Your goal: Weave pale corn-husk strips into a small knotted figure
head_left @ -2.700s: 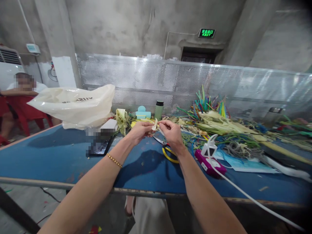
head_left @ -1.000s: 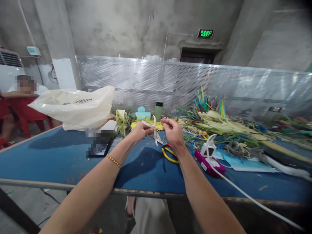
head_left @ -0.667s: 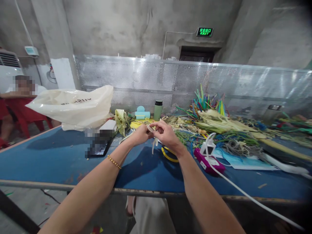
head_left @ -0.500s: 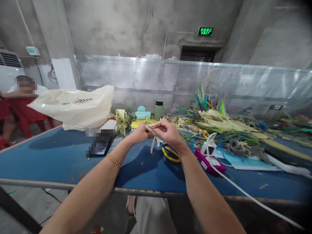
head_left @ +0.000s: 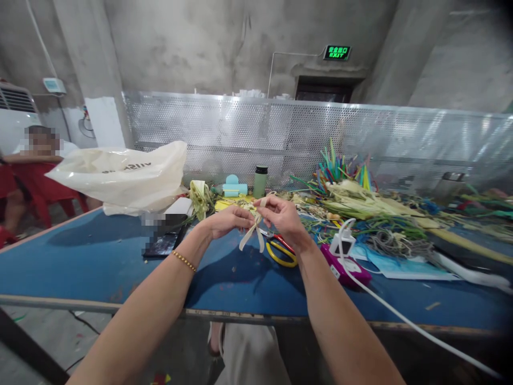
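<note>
A gold beaded bracelet (head_left: pixel 184 261) rings the left wrist (head_left: pixel 201 238); pale cloth (head_left: pixel 250 353) covers the lap.

Table (head_left: pixel 100 267): bag (head_left: pixel 128 187), left rear; device (head_left: pixel 163 243), before bag's right end; scissors (head_left: pixel 284 261), centre; power socket (head_left: pixel 355 275), right of scissors (charger (head_left: pixel 339 245) plugged in, cable (head_left: pixel 395 309) over front edge); mask (head_left: pixel 412 269), right of socket; bottle (head_left: pixel 260 183), behind scissors. Strip (head_left: pixel 248 237), between left hand (head_left: pixel 228 220) and right hand (head_left: pixel 284 215). Screen (head_left: pixel 240 133), behind table; exit sign (head_left: pixel 337 52), above.

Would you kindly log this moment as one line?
left hand: pinching pale strips; right hand: pinching them too; pale strips: ends hanging; scissors: on blue table
</note>
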`<state>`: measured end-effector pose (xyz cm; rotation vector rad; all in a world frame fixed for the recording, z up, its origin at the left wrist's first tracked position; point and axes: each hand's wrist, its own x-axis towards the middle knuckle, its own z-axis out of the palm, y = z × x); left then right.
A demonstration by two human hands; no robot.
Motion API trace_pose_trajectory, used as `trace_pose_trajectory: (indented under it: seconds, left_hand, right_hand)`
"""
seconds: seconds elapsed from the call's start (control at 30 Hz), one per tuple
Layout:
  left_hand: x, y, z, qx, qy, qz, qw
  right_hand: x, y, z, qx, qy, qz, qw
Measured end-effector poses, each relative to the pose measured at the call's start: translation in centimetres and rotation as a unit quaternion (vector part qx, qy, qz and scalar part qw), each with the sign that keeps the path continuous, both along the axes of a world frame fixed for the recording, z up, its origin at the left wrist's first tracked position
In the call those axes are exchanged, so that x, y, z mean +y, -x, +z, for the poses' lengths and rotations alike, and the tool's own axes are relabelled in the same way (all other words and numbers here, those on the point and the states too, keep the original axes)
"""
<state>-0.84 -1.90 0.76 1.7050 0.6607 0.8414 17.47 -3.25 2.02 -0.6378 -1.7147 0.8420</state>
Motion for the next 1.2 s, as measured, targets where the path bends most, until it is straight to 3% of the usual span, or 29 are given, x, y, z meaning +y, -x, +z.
trace_pose_trajectory:
  seconds: [0.17, 0.3, 0.6, 0.8, 0.97, 1.2]
  left_hand:
    - [-0.2, 0.4, 0.1, 0.002, 0.052, -0.066, 0.996]
    - [0.1, 0.7, 0.0, 0.006, 0.094, -0.102, 0.99]
    - [0.0, 0.3, 0.2, -0.025, 0.102, -0.084, 0.991]
    - [0.3, -0.2, -0.1, -0.092, 0.113, -0.035, 0.989]
    - [0.3, -0.2, 0.1, -0.127, 0.135, -0.011, 0.983]
    - [0.0, -0.3, 0.3, -0.147, 0.141, 0.02, 0.979]
  right_hand:
    - [-0.9, -0.5, 0.3, -0.016, 0.079, 0.136, 0.987]
    - [-1.4, -0.4, 0.3, -0.022, 0.09, 0.17, 0.981]
    - [-1.2, -0.3, 0.5, -0.002, 0.042, 0.085, 0.996]
    - [-0.3, 0.2, -0.1, -0.017, -0.001, -0.014, 1.0]
    - [1.2, 0.2, -1.1, -0.047, -0.104, -0.084, 0.99]
    - [1.7, -0.1, -1.2, -0.077, -0.199, -0.123, 0.969]
